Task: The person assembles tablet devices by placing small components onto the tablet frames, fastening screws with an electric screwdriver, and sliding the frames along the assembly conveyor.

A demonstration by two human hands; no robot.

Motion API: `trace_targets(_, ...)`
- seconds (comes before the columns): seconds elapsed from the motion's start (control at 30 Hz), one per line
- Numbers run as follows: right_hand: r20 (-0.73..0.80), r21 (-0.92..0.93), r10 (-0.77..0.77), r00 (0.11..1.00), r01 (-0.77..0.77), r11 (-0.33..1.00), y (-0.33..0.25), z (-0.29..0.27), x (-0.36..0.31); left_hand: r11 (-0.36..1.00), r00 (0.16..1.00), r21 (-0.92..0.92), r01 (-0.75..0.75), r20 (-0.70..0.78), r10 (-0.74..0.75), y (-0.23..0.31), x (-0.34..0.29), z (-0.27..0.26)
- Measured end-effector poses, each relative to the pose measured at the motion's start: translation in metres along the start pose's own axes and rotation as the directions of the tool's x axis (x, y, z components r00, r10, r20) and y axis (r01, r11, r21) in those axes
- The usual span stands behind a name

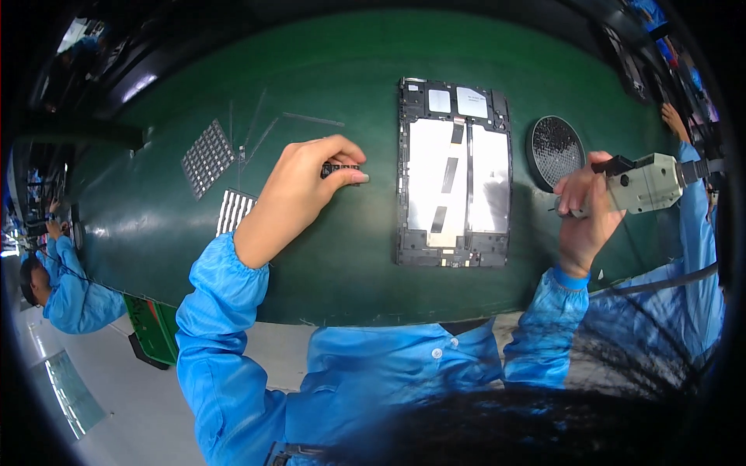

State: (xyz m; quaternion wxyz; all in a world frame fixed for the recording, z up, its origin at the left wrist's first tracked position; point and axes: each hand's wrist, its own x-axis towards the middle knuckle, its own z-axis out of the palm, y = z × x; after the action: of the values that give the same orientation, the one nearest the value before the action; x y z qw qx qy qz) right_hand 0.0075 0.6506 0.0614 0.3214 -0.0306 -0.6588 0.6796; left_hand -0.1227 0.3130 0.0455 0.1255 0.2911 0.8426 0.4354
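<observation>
My left hand (299, 179) is closed above the green table, pinching a small black part (340, 169) between thumb and fingers; most of the part is hidden. My right hand (587, 210) is wrapped round a pale electric screwdriver (651, 186), which lies sideways with its cable end to the right. Its tip is hard to make out. Between my hands rests a flat, tablet-like device (489, 171), its black frame around silver panels with dark strips. A round dish (554, 147) holding many tiny dark pieces stands between the device and the screwdriver.
On the left of the green table (342, 272) lie a sheet of small squares (208, 159), a striped sheet (235, 211) and several thin strips (311, 119). A co-worker in blue (74, 299) sits at far left; another person's hand (674, 120) shows at far right.
</observation>
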Motion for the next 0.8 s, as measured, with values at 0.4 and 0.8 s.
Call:
trace_targets(0.4,0.061,-0.073,-0.008,0.998,0.013,0.997,0.002,0.004,-0.001,1.000,0.999,0.019,-0.001,-0.032,0.001,0.033,-0.018,0.016)
trace_targets(0.8,0.033,-0.080,-0.037,0.999,0.040,0.996,0.004,-0.002,0.000,0.989,0.985,-0.064,0.134,0.115,-0.126,0.039,-0.018,0.033)
